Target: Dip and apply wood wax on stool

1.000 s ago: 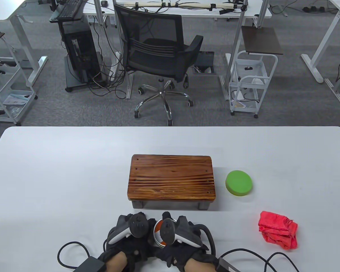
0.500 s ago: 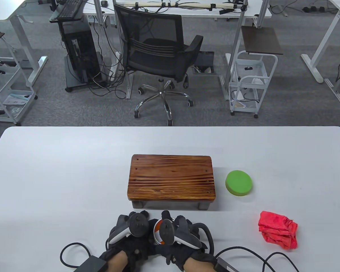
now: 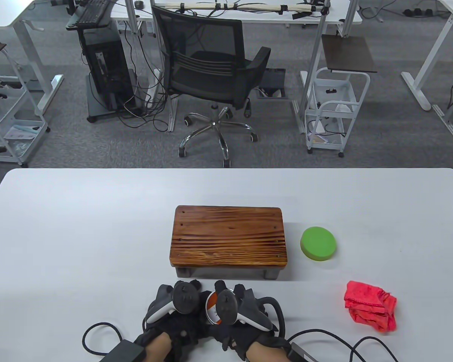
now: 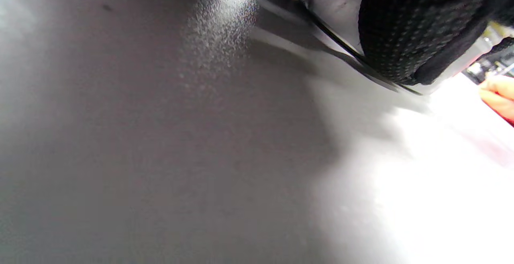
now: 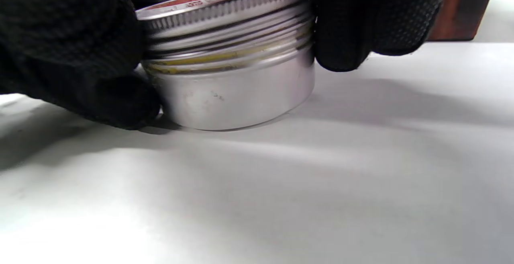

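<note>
Black knit gloves close around a low round wax tin (image 5: 231,75): the left hand (image 3: 173,305) holds the silver body steady on the surface (image 3: 79,233) while the right hand (image 3: 241,307) pinches the knurled lid (image 5: 225,9) from either side, so each grip is narrow and full. The lid sits slightly raised, with bare screw thread and a yellowish smear showing under its rim; by my judgement it is being unscrewed and the wax is not yet exposed. The tin's turning axis stands upright between the two grips, and the lid must come straight up off it.

Just beyond the grips stands the stool (image 3: 228,237), a glossy striped wooden slab on short grey legs, its long axis running left to right. Farther out on the right hand's side lie a smooth green round sponge pad (image 3: 318,243) and, nearer, a crumpled red cloth (image 3: 370,306); the right hand is the closer to both.
</note>
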